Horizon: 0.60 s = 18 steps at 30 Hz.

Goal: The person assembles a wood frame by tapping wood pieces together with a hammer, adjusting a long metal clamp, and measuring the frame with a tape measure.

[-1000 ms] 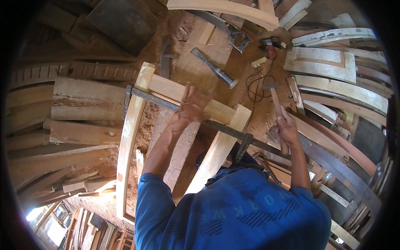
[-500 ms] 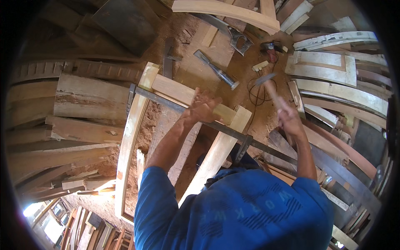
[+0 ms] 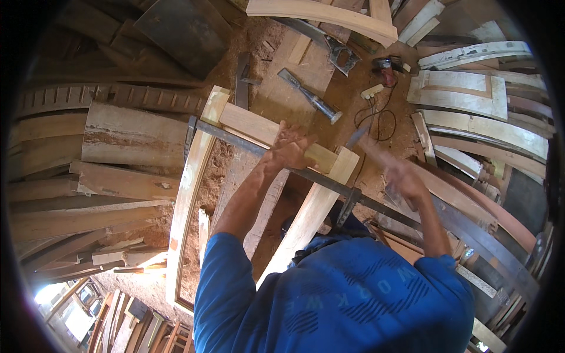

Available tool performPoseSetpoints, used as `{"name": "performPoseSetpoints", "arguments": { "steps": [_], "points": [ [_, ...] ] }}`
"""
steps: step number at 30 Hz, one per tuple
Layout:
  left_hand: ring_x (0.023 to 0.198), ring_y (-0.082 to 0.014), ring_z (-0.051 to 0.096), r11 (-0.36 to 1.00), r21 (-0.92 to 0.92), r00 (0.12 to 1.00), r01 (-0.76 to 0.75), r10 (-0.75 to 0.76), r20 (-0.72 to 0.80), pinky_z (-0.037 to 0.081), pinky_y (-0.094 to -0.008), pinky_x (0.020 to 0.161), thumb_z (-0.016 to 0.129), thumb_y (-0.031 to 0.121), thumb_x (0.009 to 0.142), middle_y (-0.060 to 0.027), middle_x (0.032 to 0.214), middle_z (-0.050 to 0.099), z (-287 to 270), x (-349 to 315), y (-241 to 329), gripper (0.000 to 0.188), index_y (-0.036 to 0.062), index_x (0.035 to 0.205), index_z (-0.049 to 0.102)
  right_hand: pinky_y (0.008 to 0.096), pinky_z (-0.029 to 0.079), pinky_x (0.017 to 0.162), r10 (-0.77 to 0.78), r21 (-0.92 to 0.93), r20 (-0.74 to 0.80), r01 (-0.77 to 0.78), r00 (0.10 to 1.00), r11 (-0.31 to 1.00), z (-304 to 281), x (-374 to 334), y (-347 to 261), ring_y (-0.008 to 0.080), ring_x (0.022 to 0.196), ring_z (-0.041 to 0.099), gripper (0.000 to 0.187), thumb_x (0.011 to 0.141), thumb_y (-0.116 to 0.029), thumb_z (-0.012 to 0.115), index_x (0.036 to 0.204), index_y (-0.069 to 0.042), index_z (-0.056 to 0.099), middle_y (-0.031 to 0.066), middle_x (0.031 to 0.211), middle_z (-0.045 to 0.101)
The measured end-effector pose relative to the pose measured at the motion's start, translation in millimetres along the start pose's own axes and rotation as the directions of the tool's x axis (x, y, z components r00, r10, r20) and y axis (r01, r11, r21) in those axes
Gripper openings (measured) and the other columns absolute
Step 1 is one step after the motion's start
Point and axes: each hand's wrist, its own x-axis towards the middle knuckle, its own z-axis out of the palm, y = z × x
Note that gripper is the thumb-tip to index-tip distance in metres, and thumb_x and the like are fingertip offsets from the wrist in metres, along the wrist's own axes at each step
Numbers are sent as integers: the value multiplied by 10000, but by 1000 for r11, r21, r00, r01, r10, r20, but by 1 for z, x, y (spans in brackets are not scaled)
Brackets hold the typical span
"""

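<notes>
A pale wooden frame has two long side pieces, the left one (image 3: pixel 189 197) and the right one (image 3: pixel 301 232), joined by a short wooden rail (image 3: pixel 247 125). Over the middle of this rail lies my left hand (image 3: pixel 289 147), its fingers closed round it. A long dark metal bar clamp (image 3: pixel 235 141) spans the frame just below the rail, passing under my left wrist. My right hand (image 3: pixel 406 181) grips a hammer (image 3: pixel 376 152) by its wooden handle, blurred by motion. The hammer's head is close to the top end of the right side piece; whether it touches cannot be told.
Beyond the frame lie a chisel (image 3: pixel 309 97), a handsaw (image 3: pixel 340 56), a red power tool (image 3: pixel 388 75) and a corded power socket (image 3: pixel 371 92). Stacked boards (image 3: pixel 132 138) crowd the left, with more panels (image 3: pixel 456 94) at right. A curved wooden piece (image 3: pixel 323 16) lies at the far end.
My right hand has swung the hammer left and downward, toward the right side piece's end. My left hand keeps its place on the rail. The whole view has shifted slightly.
</notes>
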Motion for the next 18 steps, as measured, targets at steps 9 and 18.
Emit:
{"name": "performPoseSetpoints", "arguments": {
  "steps": [9, 18],
  "points": [
    [1318, -315, 483, 1000, -1, 1000, 7, -7, 13, 280, -557, 1125, 809, 555, 688, -113, 1261, 618, -7, 1, 4, 654, 222, 1227, 647, 268, 432, 493, -17, 55, -195, 28, 981, 998, -16, 3, -4, 76, 576, 515, 563, 1017, -165, 562, 1558, -132, 407, -16, 720, 543],
    [1340, -385, 457, 992, -19, 991, 122, -121, 52, 253, -628, 1118, 752, 635, 727, -159, 1306, 604, -11, 7, 39, 722, 235, 1318, 638, 260, 459, 554, -228, -66, -120, 222, 966, 973, 13, 2, -14, 92, 605, 541, 542, 1001, -204, 574, 1518, -85, 463, 29, 745, 580]
  ]
}}
